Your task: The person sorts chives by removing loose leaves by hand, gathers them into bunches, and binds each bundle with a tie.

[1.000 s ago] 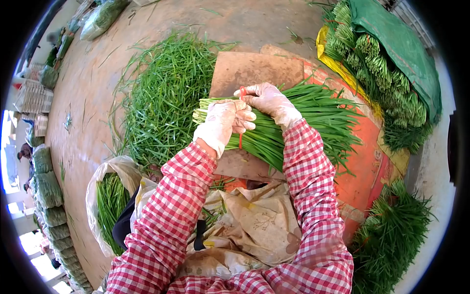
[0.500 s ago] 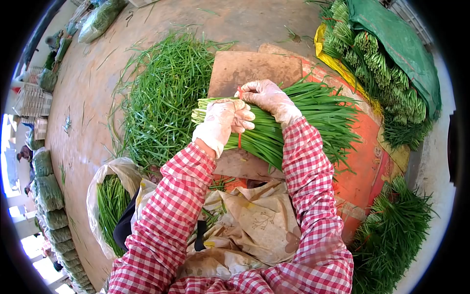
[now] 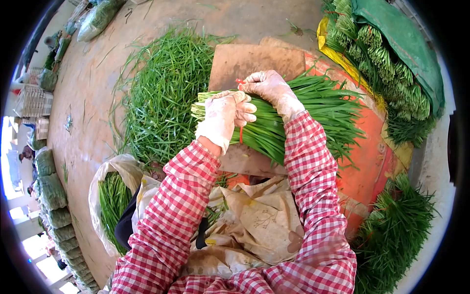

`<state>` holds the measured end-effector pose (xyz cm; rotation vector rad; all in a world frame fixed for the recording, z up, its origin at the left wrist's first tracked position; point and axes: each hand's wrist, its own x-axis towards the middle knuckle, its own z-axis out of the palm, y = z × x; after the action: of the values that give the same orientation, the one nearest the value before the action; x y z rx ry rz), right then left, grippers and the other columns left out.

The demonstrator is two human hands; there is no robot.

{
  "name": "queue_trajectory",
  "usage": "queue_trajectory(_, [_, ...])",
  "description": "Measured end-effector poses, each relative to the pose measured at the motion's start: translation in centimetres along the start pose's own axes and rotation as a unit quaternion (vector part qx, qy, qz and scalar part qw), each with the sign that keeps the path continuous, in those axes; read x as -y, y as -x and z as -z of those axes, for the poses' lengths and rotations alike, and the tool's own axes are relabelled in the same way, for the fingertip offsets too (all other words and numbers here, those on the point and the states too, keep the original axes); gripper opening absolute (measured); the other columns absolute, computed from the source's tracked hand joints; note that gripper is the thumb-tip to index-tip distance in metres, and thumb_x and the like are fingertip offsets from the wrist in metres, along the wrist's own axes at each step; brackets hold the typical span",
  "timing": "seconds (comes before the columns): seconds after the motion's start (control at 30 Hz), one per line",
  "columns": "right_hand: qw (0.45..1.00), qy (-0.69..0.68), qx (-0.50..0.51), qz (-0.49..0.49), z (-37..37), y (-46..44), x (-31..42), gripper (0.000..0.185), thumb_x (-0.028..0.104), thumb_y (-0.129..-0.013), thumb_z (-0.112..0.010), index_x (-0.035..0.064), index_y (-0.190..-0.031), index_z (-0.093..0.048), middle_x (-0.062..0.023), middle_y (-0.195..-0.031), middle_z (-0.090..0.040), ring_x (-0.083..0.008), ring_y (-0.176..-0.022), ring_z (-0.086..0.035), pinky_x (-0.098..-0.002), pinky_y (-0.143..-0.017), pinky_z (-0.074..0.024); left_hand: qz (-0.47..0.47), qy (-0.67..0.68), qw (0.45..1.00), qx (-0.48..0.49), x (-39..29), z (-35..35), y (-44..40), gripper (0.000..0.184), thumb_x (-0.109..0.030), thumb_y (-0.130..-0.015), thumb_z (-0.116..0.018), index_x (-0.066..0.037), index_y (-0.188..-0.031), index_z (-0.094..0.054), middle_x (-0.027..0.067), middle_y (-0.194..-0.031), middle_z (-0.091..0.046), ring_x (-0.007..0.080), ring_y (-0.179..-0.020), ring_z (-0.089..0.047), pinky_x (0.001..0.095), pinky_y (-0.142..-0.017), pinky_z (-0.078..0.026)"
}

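Note:
A thick bunch of garlic chives (image 3: 313, 105) lies across a board in front of me, pale cut ends to the left and green leaves fanned to the right. My left hand (image 3: 226, 115), in a stained whitish glove, is closed over the bunch near its cut ends. A red tie (image 3: 241, 134) runs down the side of the bunch just past that hand's fingers. At the upper edge of the bunch, my right hand (image 3: 271, 90), gloved alike, pinches the red tie between thumb and fingers. Part of the tie is hidden behind the hands.
The brown board (image 3: 259, 61) rests on an orange-red surface (image 3: 360, 164). Loose green leaves (image 3: 166, 98) are heaped at left. A plastic bag (image 3: 100, 179) holds more stalks. Tied bunches (image 3: 391, 63) lie under a green cover (image 3: 406, 41) at upper right; another pile (image 3: 394, 235) is at lower right.
My right hand has moved slightly up, and the red tie end at its fingertips sticks out a little more. My left hand stays on the bunch. The view has shifted slightly.

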<state>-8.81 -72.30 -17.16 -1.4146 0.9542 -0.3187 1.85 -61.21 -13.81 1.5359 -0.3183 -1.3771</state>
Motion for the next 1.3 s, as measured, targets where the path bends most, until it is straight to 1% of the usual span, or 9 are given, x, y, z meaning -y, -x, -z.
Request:
queue_trajectory(0.03, [1.0, -0.001, 0.001, -0.001, 0.1, -0.1, -0.1, 0.013, 0.014, -0.071, -0.07, 0.0034, -0.078, -0.069, -0.0043, -0.068, -0.064, -0.0106, -0.062, -0.054, -0.0281, -0.061, -0.0445, 0.001, -0.001, 1.0, -0.001, 0.0, 0.1, -0.1, 0.021, -0.023, -0.087, -0.054, -0.003, -0.089, -0.06, 0.0053, -0.065, -0.062, 0.0143, -0.05, -0.058, 0.0235, -0.043, -0.038])
queue_trajectory(0.13, [0.999, -0.028, 0.015, 0.024, 0.1, -0.2, -0.6, 0.012, 0.01, -0.071, -0.067, 0.0026, -0.08, -0.068, -0.004, -0.07, -0.065, -0.0103, -0.062, -0.055, -0.0274, -0.06, -0.0448, 0.015, 0.028, 0.999, 0.008, 0.0, 0.3, -0.7, 0.019, -0.018, -0.085, -0.057, 0.0, -0.087, -0.06, 0.0133, -0.067, -0.065, 0.0198, -0.049, -0.061, 0.0251, -0.04, -0.043])
queue_trajectory(0.3, [0.998, -0.027, 0.017, 0.051, 0.1, -0.1, -0.8, 0.011, 0.01, -0.071, -0.067, 0.0029, -0.08, -0.069, -0.0034, -0.07, -0.065, -0.0105, -0.062, -0.056, -0.027, -0.06, -0.0449, -0.005, 0.032, 0.999, -0.001, 0.1, 0.2, -0.2, 0.018, -0.018, -0.084, -0.059, 0.001, -0.086, -0.06, 0.0133, -0.066, -0.065, 0.0193, -0.047, -0.061, 0.0251, -0.04, -0.043])
queue_trajectory(0.37, [0.999, -0.026, 0.019, 0.027, 0.1, -0.1, -0.5, 0.011, 0.01, -0.071, -0.067, 0.0032, -0.079, -0.069, -0.0032, -0.069, -0.064, -0.0102, -0.061, -0.055, -0.0268, -0.059, -0.0445, -0.033, -0.028, 0.999, 0.003, 0.0, 0.0, 0.3, 0.02, -0.022, -0.088, -0.053, -0.004, -0.092, -0.062, 0.0054, -0.068, -0.063, 0.0142, -0.051, -0.059, 0.0244, -0.045, -0.041])
queue_trajectory(0.7, [0.997, -0.057, 0.046, 0.029, 0.3, 0.2, -0.4, 0.01, 0.01, -0.072, -0.067, 0.0034, -0.079, -0.069, -0.0027, -0.07, -0.064, -0.0095, -0.063, -0.054, -0.0258, -0.06, -0.0441, -0.01, -0.008, 1.0, 0.003, 0.1, 0.1, -0.3, 0.02, -0.021, -0.087, -0.054, -0.003, -0.091, -0.062, 0.0071, -0.068, -0.064, 0.0154, -0.052, -0.06, 0.0233, -0.045, -0.041])
queue_trajectory(0.77, [0.995, -0.031, 0.076, 0.056, 0.4, 0.3, -0.5, 0.016, 0.008, -0.076, -0.067, -0.0009, -0.089, -0.067, -0.0023, -0.077, -0.065, -0.0076, -0.066, -0.056, -0.0226, -0.062, -0.0446, 0.005, -0.003, 1.0, 0.01, 0.1, 0.2, -0.6, 0.019, -0.021, -0.087, -0.054, -0.003, -0.09, -0.062, 0.0075, -0.067, -0.064, 0.0161, -0.051, -0.06, 0.0236, -0.044, -0.04])
queue_trajectory(0.87, [0.994, -0.095, 0.039, 0.043, 0.0, 0.1, -0.8, 0.009, 0.008, -0.074, -0.068, 0.0017, -0.08, -0.068, -0.0025, -0.071, -0.065, -0.0096, -0.063, -0.055, -0.0259, -0.06, -0.0444, 0.0, -0.001, 1.0, -0.004, 0.1, 0.0, -0.3, 0.02, -0.021, -0.087, -0.055, -0.003, -0.09, -0.062, 0.008, -0.066, -0.063, 0.0167, -0.05, -0.06, 0.0242, -0.043, -0.041])
queue_trajectory(1.07, [0.994, -0.075, 0.053, 0.058, 0.2, -0.2, -1.3, 0.011, 0.008, -0.074, -0.067, 0.0016, -0.083, -0.069, -0.0025, -0.072, -0.065, -0.0095, -0.063, -0.055, -0.0264, -0.061, -0.0449, 0.028, -0.027, 0.999, -0.026, -0.4, -0.4, -0.1, 0.021, -0.022, -0.087, -0.056, -0.003, -0.089, -0.063, 0.0077, -0.065, -0.064, 0.0166, -0.049, -0.06, 0.0251, -0.042, -0.043])
queue_trajectory(1.3, [0.994, -0.06, 0.056, 0.071, 0.3, 0.8, -0.5, 0.012, 0.009, -0.074, -0.066, 0.0021, -0.084, -0.069, -0.0029, -0.073, -0.065, -0.0093, -0.065, -0.055, -0.026, -0.063, -0.0446, -0.018, -0.015, 1.0, -0.005, 0.0, 0.1, 0.5, 0.019, -0.022, -0.086, -0.058, -0.004, -0.088, -0.064, 0.0063, -0.065, -0.064, 0.0156, -0.049, -0.06, 0.0259, -0.043, -0.043])
